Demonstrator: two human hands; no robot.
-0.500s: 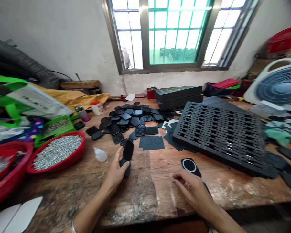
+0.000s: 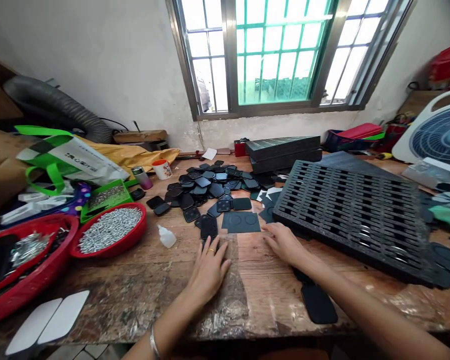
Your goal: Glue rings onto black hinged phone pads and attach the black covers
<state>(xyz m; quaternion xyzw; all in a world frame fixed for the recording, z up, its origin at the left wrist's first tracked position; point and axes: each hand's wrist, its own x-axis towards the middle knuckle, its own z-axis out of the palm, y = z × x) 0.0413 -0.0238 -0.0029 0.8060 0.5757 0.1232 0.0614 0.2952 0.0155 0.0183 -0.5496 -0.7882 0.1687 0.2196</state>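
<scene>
Left hand (image 2: 210,270) covers the near end of a dark case (image 2: 209,227); can't tell if gripped. Right forearm (image 2: 337,285) hides part of a black case (image 2: 318,303) nearer than right hand (image 2: 285,244). Far left of hands, red basin (image 2: 30,295) cut off; far right, fan (image 2: 442,131) too. Bag (image 2: 80,160) beyond left hand: small print unreadable.

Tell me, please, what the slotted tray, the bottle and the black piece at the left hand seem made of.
Tray: probably foam, matte, by its dull grainy edge. Bottle: likely plastic, translucent, by its milky look. Black piece: perhaps plastic, dull, without bright glare; uncertain.
</scene>
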